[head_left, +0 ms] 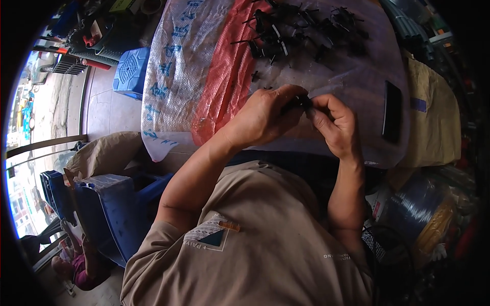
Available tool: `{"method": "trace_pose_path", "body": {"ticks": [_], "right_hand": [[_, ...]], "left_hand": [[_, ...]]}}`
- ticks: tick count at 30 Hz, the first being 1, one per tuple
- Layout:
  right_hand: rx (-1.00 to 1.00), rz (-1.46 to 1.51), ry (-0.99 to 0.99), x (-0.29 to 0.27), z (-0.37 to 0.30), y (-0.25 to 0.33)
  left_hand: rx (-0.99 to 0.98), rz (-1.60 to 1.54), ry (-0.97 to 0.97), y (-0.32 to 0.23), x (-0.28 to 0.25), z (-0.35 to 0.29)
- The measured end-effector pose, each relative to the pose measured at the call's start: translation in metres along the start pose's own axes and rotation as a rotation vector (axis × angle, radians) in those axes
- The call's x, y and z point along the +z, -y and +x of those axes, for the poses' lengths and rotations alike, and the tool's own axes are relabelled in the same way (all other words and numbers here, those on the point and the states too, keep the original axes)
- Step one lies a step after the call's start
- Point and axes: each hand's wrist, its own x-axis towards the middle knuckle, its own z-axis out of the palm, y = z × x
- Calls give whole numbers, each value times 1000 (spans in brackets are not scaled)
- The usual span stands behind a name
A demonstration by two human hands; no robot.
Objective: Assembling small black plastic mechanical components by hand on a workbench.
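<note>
The left hand (265,115) curls round a small black part (302,101), with the fingers bent in; the right hand (334,125) has its thumb and first finger close together and seems to pinch the same part at its end; the fingers hide much of it, so I cannot tell its full shape. The part is up off the table, between the two hands; from there, a messy pile of black parts (311,33) lies at twelve o'clock; one loose black bit (254,76) sits at ten o'clock, on a shiny sheet (176,61); a flat black slab (392,111) lies at three o'clock.

The step in hand looks like working on one part with both hands; I think the next move calls for a firm left hold, and a small, careful push or twist from the right fingertips.
</note>
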Motion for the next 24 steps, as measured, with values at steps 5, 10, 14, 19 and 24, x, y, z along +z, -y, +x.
{"method": "trace_pose_path", "body": {"ticks": [5, 10, 14, 19, 24], "right_hand": [[0, -11, 50, -6, 3, 0], [-17, -111, 108, -9, 15, 8], [-42, -35, 55, -12, 27, 9], [-7, -659, -392, -43, 59, -41], [-231, -790, -386, -29, 54, -37]], "left_hand": [[14, 155, 47, -7, 0, 3], [63, 258, -12, -3, 0, 6], [-191, -594, -39, 3, -3, 12], [-349, -1315, -70, 42, -9, 23], [-438, -873, -261, 9, -8, 44]]}}
